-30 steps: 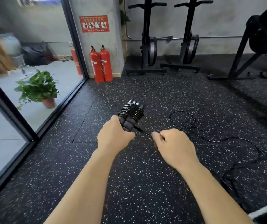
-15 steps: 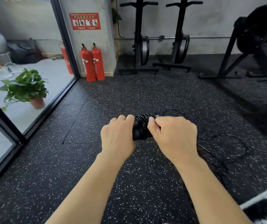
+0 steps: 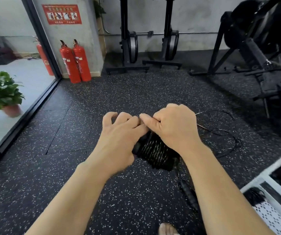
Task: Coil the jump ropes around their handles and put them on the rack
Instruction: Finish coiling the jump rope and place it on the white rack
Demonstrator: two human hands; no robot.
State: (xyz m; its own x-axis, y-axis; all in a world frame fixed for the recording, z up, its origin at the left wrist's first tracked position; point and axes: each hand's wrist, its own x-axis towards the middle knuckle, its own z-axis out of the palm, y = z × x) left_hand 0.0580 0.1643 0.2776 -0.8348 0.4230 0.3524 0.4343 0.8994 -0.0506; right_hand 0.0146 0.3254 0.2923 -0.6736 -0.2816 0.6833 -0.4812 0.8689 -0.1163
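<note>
The person stands over the speckled floor (image 3: 78, 133) with both arms out, winding. The left hand (image 3: 117, 138) grips the far end of the paired black handles (image 3: 155, 151), its fingers (image 3: 108, 118) curled and a little spread. The handles are held in the air between the two wrists and already carry many tight turns of cord. The right hand (image 3: 173, 128) sits over the top of the bundle, its thumb and forefinger pressed together where the rope (image 3: 228, 138) meets the coil, as if pinching it; the cord itself is hidden at that spot. The rest of that rope trails off to the right in loose loops on the floor.

I judge this as mid-coil: plenty of slack is left to take up. The next turn calls for steady tension, so the wraps lie side by side and don't slip off the end. A white frame, probably the rack (image 3: 262, 175), waits close by at the right. Another dark handle (image 3: 189, 195) lies on the floor below.
</note>
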